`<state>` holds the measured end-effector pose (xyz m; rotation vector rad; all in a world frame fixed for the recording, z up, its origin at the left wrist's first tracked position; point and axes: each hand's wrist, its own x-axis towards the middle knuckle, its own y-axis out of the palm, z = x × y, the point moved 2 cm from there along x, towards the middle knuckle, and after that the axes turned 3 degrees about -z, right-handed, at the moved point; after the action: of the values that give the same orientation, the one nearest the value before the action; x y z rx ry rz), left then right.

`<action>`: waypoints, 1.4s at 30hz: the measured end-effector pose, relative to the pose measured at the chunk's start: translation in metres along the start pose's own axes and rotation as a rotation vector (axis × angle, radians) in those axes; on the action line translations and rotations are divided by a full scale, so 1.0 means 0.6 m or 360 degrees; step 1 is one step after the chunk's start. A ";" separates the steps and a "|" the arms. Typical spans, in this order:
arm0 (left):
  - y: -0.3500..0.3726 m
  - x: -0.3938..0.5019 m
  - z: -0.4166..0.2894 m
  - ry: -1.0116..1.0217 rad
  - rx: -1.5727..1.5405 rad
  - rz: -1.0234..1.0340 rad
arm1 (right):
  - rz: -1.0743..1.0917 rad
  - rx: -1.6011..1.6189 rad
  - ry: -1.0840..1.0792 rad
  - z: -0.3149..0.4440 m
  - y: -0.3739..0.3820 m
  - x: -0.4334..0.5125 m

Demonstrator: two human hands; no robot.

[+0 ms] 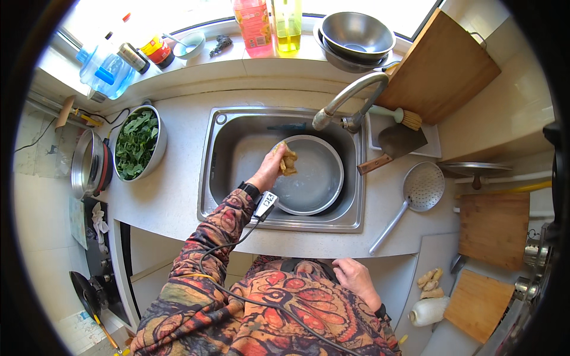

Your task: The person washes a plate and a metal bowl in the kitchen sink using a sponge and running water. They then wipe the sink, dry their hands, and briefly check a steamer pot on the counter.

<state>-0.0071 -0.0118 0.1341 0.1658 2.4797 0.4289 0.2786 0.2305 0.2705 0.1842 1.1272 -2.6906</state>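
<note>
My left hand (268, 167) is closed around a crumpled yellowish-brown cloth (289, 161), held over the left rim of a round metal basin (314, 175). The basin stands in a stainless steel sink (240, 133) and seems to hold some water. A curved faucet (356, 89) rises at the sink's back right corner. My right hand (354, 278) is near my waist at the counter's front edge, its fingers curled loosely, and I see nothing in it. A dark bluish item (286, 127) lies along the sink's back wall.
A bowl of green leaves (139, 144) stands left of the sink. To the right lie a cleaver (396, 144), a brush (401, 116) and a perforated skimmer (423, 187). Bottles (253, 26) and stacked metal bowls (357, 35) line the windowsill. A cable (231, 244) runs from my left wrist.
</note>
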 end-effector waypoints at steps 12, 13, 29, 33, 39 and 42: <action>-0.026 -0.089 -0.131 -0.0128 -0.1262 0.1060 | 0.0005 -0.0130 -0.0050 0.072 0.007 0.060; -0.025 -0.093 -0.139 -0.0112 -0.1199 0.1006 | 0.0002 -0.0116 -0.0069 0.075 0.010 0.062; -0.104 -0.042 -0.098 -0.0077 -0.1017 0.0431 | 0.0026 -0.0220 -0.0034 0.063 0.020 0.073; -0.104 -0.051 -0.114 0.0029 -0.0590 0.0347 | 0.0013 -0.0213 -0.0104 0.061 0.022 0.076; -0.093 -0.061 -0.111 -0.0015 -0.0436 0.0257 | 0.0064 -0.0233 -0.0080 0.061 0.024 0.076; -0.085 -0.059 -0.103 -0.0092 -0.0560 0.0296 | 0.0043 -0.0235 -0.0075 0.062 0.024 0.076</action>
<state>-0.0159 -0.0837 0.1833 0.2605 2.2975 0.9160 0.2371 0.1873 0.2776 0.1101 1.2925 -2.5612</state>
